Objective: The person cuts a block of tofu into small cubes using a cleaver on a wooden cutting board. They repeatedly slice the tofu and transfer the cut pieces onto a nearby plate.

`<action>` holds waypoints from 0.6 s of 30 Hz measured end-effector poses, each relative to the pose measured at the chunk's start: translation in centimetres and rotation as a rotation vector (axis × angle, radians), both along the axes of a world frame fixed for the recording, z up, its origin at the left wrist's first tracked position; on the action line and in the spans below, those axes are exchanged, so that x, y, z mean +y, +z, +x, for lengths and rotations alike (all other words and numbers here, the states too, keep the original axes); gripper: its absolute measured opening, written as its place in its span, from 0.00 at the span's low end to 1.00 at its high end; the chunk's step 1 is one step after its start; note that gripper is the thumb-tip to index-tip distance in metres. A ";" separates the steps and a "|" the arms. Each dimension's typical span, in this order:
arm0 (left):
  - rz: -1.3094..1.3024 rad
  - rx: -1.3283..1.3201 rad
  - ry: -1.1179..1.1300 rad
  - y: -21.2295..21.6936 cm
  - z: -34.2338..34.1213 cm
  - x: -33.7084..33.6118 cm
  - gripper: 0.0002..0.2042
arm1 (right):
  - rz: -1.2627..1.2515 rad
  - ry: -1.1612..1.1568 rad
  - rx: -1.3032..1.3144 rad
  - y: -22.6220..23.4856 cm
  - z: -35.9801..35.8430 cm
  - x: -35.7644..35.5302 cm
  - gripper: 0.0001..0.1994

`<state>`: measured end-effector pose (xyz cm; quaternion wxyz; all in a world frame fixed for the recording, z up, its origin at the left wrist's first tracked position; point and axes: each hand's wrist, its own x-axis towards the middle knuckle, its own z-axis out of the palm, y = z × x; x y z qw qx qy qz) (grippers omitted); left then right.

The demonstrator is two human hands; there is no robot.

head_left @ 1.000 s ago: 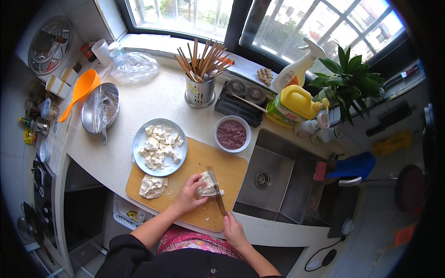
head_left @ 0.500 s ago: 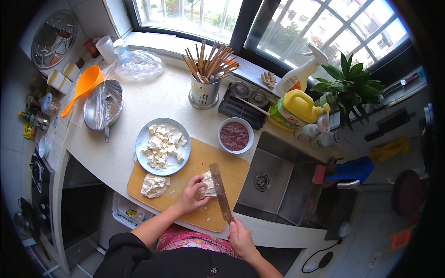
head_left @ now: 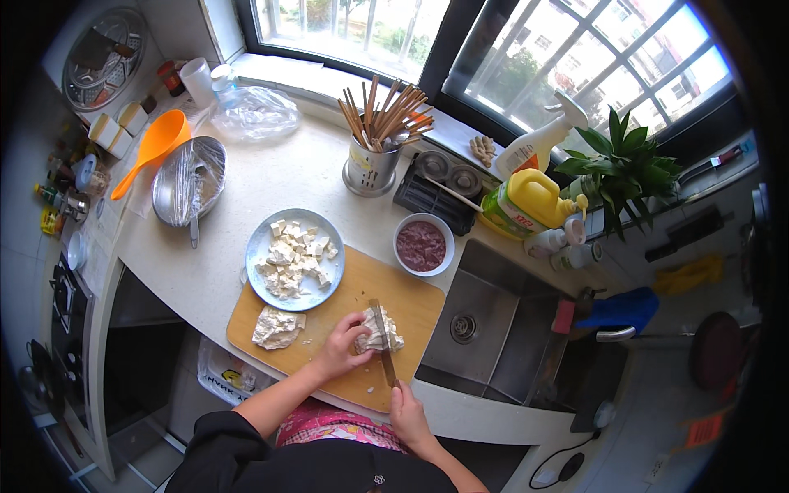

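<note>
White tofu block (head_left: pixel 383 330) steadied under left hand (head_left: pixel 343 345); right hand (head_left: pixel 408 411) clamped on knife (head_left: pixel 381 341).

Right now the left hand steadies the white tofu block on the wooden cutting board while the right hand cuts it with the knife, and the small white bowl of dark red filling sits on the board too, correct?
Not quite. In the head view the small white bowl of dark red filling stands on the pale countertop, just beyond the wooden cutting board. The rest holds: left hand steadies the white tofu block, right hand works the knife.
</note>
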<state>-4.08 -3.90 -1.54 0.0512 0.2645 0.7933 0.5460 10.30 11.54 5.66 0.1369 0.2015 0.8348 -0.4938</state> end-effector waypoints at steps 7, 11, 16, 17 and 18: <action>0.021 0.007 0.008 -0.3 0.0 0.0 0.20 | -0.052 -0.028 0.037 5.2 -0.8 0.4 0.17; 0.049 0.022 -0.017 0.1 0.1 -0.5 0.21 | -0.069 -0.002 -0.020 5.8 -0.6 0.2 0.17; 0.016 0.020 -0.020 0.1 0.1 -0.8 0.20 | -0.052 -0.011 -0.088 4.6 -0.8 -0.5 0.17; 0.011 0.021 -0.019 -0.1 0.1 -0.8 0.20 | -0.046 -0.013 -0.090 3.9 -0.8 -0.6 0.17; 0.011 0.023 -0.019 -0.2 0.1 -0.8 0.19 | 0.007 -0.007 -0.038 2.8 -0.6 -0.7 0.17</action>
